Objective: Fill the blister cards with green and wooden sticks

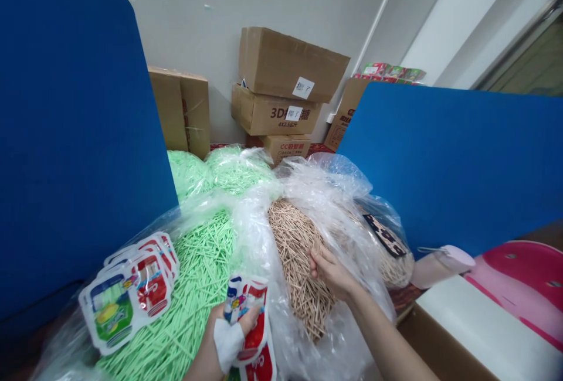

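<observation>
My left hand (pixel 233 334), with a white wrap round its thumb side, grips several printed pouches (pixel 257 302) in red, white and blue, marked Cola. Over an opened clear bag of thin brown sticks (pixel 290 234), my right hand (pixel 329 271) has its fingers pinched together at the pile. Whatever lies between those fingertips is too small to make out. Thin green sticks (pixel 193 287) fill another opened bag to the left. On top of them rests a fanned stack of more pouches (pixel 127 290), some red and one green with a lemon picture.
Blue partitions (pixel 65 135) stand on both sides. Behind the bags are stacked cardboard boxes (pixel 285 70) and more bagged green sticks (pixel 237 170). At right sit a white box (pixel 479 322), a pink stool (pixel 523 287) and a pale pink cylinder (pixel 440 266). A dark patterned object (pixel 385 234) lies on the clear plastic.
</observation>
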A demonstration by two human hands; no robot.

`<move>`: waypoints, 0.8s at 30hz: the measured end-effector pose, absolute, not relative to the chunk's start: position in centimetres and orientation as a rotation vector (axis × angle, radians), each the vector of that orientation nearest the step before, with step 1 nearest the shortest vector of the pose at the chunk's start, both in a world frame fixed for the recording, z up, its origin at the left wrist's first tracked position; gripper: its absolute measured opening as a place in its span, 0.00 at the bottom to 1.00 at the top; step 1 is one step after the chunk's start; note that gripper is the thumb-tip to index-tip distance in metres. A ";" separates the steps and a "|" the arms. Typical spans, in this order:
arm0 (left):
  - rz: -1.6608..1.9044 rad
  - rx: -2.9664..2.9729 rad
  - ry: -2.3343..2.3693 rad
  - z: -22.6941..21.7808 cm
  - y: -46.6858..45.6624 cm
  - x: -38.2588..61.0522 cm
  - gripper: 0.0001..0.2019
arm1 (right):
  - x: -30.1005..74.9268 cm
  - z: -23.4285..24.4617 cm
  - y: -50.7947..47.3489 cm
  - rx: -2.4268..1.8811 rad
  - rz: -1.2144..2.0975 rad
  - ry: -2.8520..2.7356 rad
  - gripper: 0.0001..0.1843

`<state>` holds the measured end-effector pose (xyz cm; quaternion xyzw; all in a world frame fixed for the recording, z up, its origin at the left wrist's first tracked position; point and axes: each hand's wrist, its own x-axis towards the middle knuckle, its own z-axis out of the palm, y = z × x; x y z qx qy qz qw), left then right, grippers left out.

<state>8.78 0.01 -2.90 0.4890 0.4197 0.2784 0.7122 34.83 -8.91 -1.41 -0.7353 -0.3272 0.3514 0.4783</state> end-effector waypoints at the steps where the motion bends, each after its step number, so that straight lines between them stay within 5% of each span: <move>1: 0.610 1.087 0.927 -3.1 0.0 8.9 0.25 | 34.3 -1.6 -8.8 -1.711 0.890 -0.749 0.25; 9: 0.591 1.052 0.921 -4.0 -0.1 9.0 0.24 | 32.1 -2.1 -8.2 -1.135 1.193 -0.336 0.18; 17: 0.591 1.042 0.950 -3.6 -0.1 9.0 0.24 | 31.2 -1.5 -7.3 -1.082 1.228 -0.276 0.20; 24: 0.623 1.224 0.827 -1.2 -0.2 8.6 0.15 | 29.0 1.9 -6.6 -1.124 1.083 -0.377 0.19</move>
